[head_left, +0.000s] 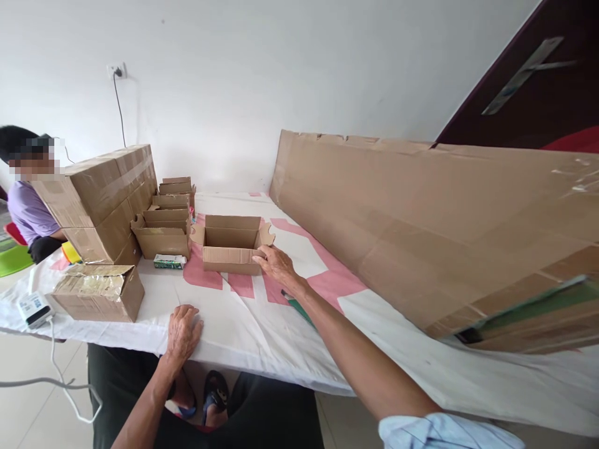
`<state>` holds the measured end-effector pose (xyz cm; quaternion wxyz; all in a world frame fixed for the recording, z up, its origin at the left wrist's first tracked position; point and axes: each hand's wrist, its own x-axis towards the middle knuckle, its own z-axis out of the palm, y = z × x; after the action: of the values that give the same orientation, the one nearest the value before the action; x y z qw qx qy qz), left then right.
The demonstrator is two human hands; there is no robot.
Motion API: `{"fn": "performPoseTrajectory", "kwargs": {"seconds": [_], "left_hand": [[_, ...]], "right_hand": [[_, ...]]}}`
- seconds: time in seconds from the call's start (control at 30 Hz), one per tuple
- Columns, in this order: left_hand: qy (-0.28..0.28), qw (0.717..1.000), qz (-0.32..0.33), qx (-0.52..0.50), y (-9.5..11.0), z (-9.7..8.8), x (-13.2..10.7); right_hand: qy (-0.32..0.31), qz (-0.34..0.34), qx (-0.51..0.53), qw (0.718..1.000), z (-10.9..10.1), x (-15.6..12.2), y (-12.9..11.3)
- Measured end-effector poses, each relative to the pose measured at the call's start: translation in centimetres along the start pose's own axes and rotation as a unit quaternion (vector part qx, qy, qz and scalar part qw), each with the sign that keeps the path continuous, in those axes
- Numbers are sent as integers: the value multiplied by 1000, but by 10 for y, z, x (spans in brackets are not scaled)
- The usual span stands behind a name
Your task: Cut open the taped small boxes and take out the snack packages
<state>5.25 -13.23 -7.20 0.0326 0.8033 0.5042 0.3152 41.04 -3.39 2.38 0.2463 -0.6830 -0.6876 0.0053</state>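
An open small cardboard box (230, 244) stands on the white and pink table cover (243, 318), its flaps spread. My right hand (277, 263) reaches out to its near right corner, fingers touching the front wall and loosely spread. My left hand (182, 332) lies flat on the table near its front edge, fingers apart, holding nothing. A green flat object (294, 305) shows just under my right forearm.
Several open small boxes (165, 219) are lined up left of the box, beside a large taped carton (103, 198). A taped box (99, 290), a small green-white pack (169, 261) and a white device (34, 309) lie left. Big cardboard sheets (435, 224) lean right. A seated person (29, 198) is far left.
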Motion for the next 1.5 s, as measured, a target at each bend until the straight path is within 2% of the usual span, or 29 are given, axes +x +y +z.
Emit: {"fn": "performPoseTrajectory", "kwargs": {"seconds": [0.33,0.47,0.57,0.67,0.77,0.93,1.0,1.07,1.17,1.23,1.3,1.37,1.43,1.5], "left_hand": [[6,1000,9,4,-3,0,1],[12,1000,8,-3,-5,2,1],[17,1000,4,-11,-5,3,0],[17,1000,3,-21,-5,3,0],[19,999,5,-31,-4,1,0],[21,998,19,-48,8,-13,2],[26,998,25,-51,16,-28,7],[48,998,28,-41,22,-53,16],[122,992,21,8,19,-105,34],[179,982,-3,55,6,-147,46],[226,965,-74,111,-15,-188,55],[242,940,-173,168,-42,-224,60],[217,913,-280,203,-70,-252,60],[172,897,-352,204,-95,-271,58]], "right_hand": [[4,-51,47,998,13,5,-19],[76,-62,88,991,13,-10,-18],[147,-67,103,981,11,-33,-5],[172,-59,72,981,10,-66,18],[154,-53,7,987,10,-106,45],[108,13,-86,990,14,-167,85],[95,37,-99,990,19,-183,95],[91,54,-103,989,26,-193,100],[99,62,-101,988,34,-201,100],[103,61,-110,987,37,-202,97],[105,63,-122,985,39,-202,95],[110,66,-124,984,39,-202,93],[112,69,-118,984,38,-201,92],[110,71,-112,985,37,-200,91]]}}
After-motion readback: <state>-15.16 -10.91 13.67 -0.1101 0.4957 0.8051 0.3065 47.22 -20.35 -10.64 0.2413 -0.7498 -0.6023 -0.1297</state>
